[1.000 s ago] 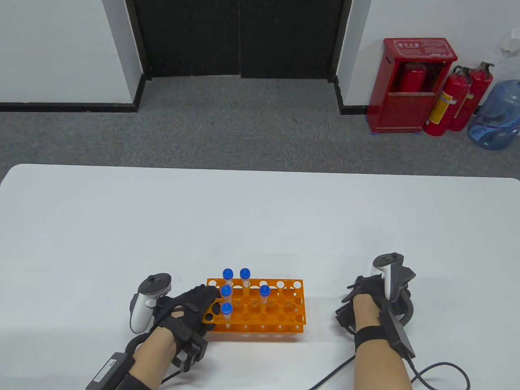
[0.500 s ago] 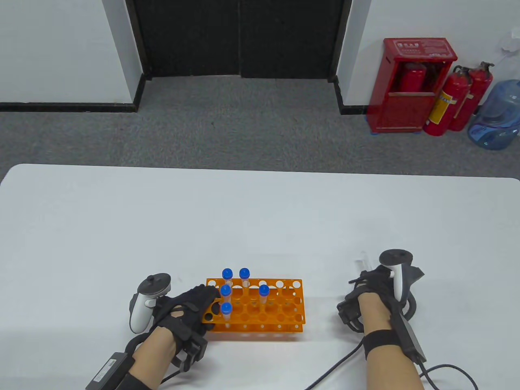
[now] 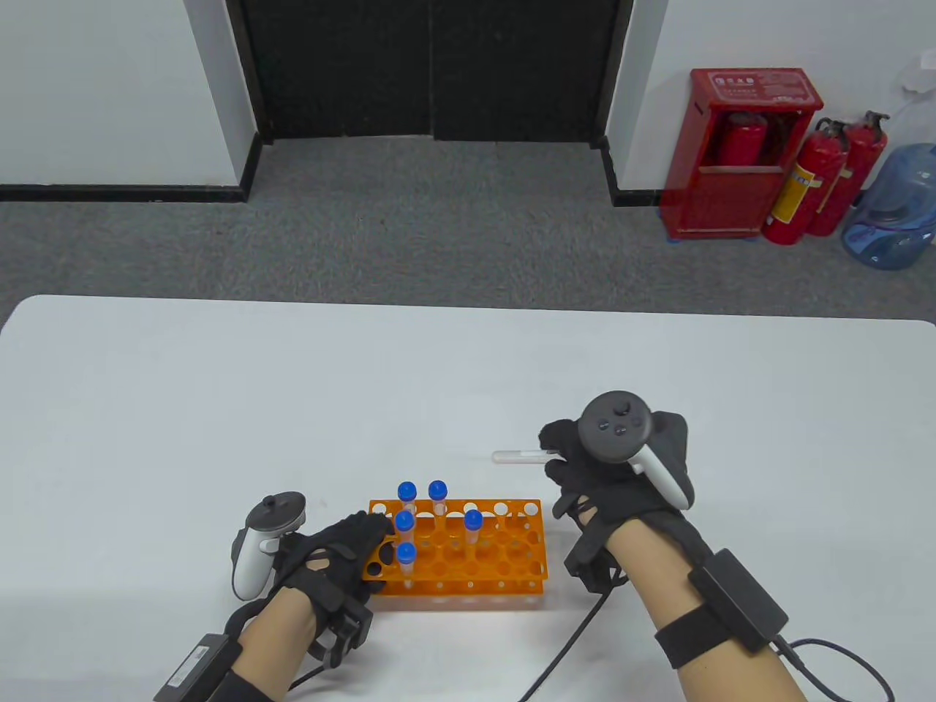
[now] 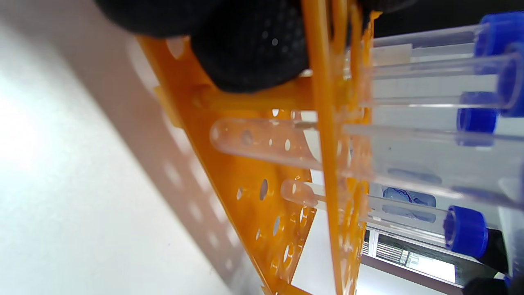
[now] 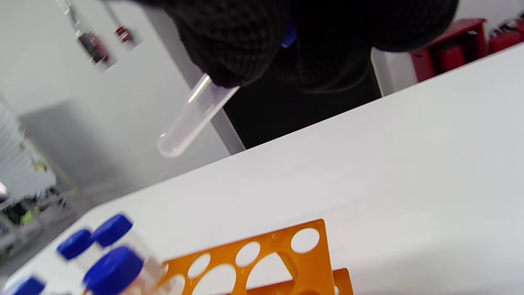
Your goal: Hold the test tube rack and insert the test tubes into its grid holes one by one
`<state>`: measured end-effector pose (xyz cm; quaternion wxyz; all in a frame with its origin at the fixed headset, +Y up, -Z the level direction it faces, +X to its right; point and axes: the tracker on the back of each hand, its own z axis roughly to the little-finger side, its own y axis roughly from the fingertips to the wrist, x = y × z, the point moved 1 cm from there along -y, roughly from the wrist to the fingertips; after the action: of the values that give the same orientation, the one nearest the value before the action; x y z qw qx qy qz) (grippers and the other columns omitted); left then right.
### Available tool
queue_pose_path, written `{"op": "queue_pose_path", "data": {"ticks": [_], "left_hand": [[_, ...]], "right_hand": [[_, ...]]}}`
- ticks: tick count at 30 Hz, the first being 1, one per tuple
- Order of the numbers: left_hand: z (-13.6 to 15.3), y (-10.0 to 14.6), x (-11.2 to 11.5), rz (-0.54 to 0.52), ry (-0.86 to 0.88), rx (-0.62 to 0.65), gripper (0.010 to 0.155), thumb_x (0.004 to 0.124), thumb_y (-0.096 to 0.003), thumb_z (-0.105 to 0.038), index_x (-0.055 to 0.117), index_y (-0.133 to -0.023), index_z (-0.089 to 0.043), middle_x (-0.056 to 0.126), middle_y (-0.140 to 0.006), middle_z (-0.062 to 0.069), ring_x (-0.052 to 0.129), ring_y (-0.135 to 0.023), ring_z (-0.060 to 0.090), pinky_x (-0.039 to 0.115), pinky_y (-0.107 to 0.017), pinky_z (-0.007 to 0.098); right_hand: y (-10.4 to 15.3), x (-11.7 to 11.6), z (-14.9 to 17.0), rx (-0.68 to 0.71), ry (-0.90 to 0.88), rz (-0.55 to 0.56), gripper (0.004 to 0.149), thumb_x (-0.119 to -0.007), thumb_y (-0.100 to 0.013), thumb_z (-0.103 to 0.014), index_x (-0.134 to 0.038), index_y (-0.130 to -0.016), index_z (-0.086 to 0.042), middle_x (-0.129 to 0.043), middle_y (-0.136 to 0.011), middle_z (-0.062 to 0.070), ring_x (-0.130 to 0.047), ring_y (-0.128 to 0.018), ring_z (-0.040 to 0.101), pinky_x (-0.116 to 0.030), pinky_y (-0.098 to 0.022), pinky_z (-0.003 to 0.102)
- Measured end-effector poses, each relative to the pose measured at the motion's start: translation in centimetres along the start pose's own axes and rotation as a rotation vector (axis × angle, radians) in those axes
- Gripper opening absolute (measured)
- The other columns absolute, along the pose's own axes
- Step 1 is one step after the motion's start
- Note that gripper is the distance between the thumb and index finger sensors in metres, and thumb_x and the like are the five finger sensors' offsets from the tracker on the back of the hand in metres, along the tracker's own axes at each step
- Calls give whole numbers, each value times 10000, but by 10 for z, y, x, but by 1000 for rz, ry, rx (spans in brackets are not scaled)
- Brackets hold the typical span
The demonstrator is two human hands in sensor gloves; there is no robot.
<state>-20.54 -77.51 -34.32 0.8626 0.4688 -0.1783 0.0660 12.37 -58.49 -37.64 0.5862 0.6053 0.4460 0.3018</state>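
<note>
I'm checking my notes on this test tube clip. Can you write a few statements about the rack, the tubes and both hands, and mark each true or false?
1. Five blue-capped tubes stand in the orange rack. True.
2. The right hand is empty. False: it holds a clear test tube.
3. The left hand grips the rack's left end. True.
4. The held tube is already in a hole. False: it lies sideways, above and behind the rack.
</note>
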Motion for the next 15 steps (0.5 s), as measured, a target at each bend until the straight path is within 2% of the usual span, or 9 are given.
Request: {"op": "queue_pose_path", "data": {"ticks": [5, 10, 15], "left_hand": [[0, 0, 0, -2, 1, -2, 428, 624, -434, -598, 703, -816, -422, 877, -617, -247, 1009, -309, -13, 934, -207, 119], [0, 0, -1, 4, -1, -2, 428, 623, -434, -599, 703, -816, -423, 877, -617, -248, 1009, -308, -14, 934, -206, 118], [1, 0, -1, 8, -2, -2, 428, 624, -435, -599, 704, -816, -422, 877, -617, -247, 1009, -309, -14, 933, -206, 118]], "right_hand": [[11, -13, -29, 56, 268, -59, 528, -842, -386, -208, -791, -911, -210, -738, -1004, 127, -954, -545, 308, -809, -407, 498], [16, -26, -36, 66, 413, -72, 525, -846, -386, -206, -800, -909, -209, -737, -1008, 122, -955, -554, 306, -811, -411, 494], [18, -37, -41, 108, 463, -87, 515, -871, -380, -213, -819, -892, -218, -755, -997, 109, -961, -548, 298, -818, -410, 488]]}}
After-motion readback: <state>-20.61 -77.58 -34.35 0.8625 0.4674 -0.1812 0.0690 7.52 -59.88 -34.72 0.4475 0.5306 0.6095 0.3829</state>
